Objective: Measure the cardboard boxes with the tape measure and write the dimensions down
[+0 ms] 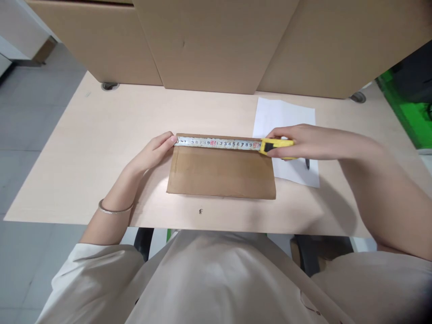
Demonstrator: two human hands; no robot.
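Note:
A flat brown cardboard piece [221, 173] lies on the light wooden desk [101, 148]. A tape measure's white blade [216, 143] is stretched along its far edge. My left hand [153, 150] pins the blade's end at the cardboard's far left corner with its fingertips pressed down. My right hand [300, 141] is closed around the yellow tape measure case [275, 145] at the far right corner.
A white sheet of paper [286, 121] lies at the right under my right hand, with a dark pen [307, 164] on it. Tall cardboard panels [216, 45] stand along the desk's back edge. A small dark speck [200, 210] sits near the front edge.

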